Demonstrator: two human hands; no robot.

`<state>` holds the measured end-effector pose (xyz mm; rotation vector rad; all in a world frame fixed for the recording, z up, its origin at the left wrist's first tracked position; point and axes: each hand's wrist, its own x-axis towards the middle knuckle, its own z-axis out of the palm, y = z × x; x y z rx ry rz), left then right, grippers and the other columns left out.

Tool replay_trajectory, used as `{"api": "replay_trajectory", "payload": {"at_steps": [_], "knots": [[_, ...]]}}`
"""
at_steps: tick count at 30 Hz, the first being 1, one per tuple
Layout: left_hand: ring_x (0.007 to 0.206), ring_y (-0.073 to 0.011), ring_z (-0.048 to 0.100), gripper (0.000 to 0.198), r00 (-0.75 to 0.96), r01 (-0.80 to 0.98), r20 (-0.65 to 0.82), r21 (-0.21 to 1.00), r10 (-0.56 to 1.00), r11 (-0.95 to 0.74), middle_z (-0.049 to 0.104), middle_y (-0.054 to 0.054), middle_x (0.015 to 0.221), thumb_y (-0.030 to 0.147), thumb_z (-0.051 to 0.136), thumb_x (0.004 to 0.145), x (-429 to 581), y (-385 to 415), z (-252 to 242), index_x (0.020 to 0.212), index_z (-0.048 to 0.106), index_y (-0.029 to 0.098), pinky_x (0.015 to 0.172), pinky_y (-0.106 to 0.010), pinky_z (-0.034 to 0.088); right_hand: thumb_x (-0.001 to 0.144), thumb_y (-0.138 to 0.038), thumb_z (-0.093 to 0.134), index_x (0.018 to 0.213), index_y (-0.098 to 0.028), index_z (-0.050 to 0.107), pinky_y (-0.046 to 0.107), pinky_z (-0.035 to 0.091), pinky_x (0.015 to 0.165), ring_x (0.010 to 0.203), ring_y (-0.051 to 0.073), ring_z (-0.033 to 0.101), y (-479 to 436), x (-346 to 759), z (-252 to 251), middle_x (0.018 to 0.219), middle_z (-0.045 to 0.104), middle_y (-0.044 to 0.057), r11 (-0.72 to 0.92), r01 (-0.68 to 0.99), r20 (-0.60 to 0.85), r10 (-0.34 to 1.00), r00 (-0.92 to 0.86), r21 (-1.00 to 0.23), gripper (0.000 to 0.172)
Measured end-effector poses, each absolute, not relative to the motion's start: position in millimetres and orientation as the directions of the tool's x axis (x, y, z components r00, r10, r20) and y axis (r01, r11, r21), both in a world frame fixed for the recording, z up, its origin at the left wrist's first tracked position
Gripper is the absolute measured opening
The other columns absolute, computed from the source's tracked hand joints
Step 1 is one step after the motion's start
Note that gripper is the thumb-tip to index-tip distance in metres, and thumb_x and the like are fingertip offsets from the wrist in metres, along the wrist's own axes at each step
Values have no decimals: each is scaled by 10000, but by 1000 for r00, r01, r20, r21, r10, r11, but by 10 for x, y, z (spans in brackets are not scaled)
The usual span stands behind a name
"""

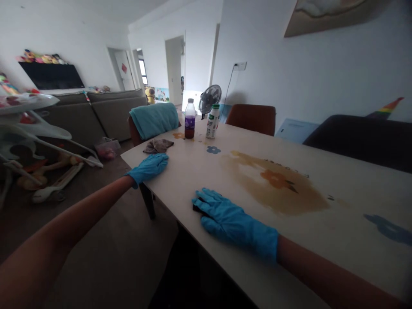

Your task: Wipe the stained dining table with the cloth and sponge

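My left hand [149,167], in a blue glove, lies flat at the left edge of the table [199,171], its fingers stretched out. Just beyond its fingertips is a crumpled brown cloth [158,146]. My right hand [228,219], gloved in the same blue, rests near the table's front edge with its fingers curved over a small black object [197,208], mostly hidden beneath them. To the right of that hand, a wide tan patch [254,189] like a spill spreads over the tabletop and around a printed orange flower [275,178].
At the far end stand a purple-labelled bottle [189,122] with dark liquid and a white bottle [212,124] with a green cap. Chairs surround the table, one with a teal towel [154,119] over it. Behind are a fan [210,98], a sofa [116,111] and a high chair [28,111].
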<state>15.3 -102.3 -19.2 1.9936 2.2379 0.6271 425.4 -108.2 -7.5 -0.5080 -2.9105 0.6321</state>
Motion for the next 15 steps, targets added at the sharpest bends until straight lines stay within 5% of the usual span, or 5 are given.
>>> {"api": "replay_trajectory", "payload": {"at_steps": [5, 8, 15], "knots": [[1674, -290, 477, 613, -211, 918, 201, 378, 957, 123, 508, -165, 1772, 332, 402, 1120, 96, -1106, -293, 1657, 586, 99, 1461, -422, 267, 1155, -523, 574, 1797, -210, 476, 540, 228, 1445, 1737, 362, 271, -623, 3282, -43, 1858, 316, 88, 859, 371, 28, 406, -914, -353, 721], [1666, -285, 485, 609, -258, 903, 238, 403, 936, 146, 517, -181, 1764, 316, 377, 1134, 62, -1059, -358, 1663, 563, 80, 1461, -447, 273, 1192, -447, 548, 1810, -119, 422, 458, 181, 1448, 1746, 349, 250, -299, 2670, 11, 1869, 290, 152, 813, 507, 16, 533, -846, -287, 711], [1621, -277, 535, 579, -350, 872, 335, 457, 875, 174, 568, -172, 1725, 300, 309, 1160, -50, -1021, -518, 1656, 546, 118, 1451, -497, 318, 1250, -390, 412, 1728, 75, 412, 545, 240, 1403, 1686, 425, 339, 267, 1860, 55, 1808, 351, 315, 700, 648, 98, 698, -709, -300, 667]]}}
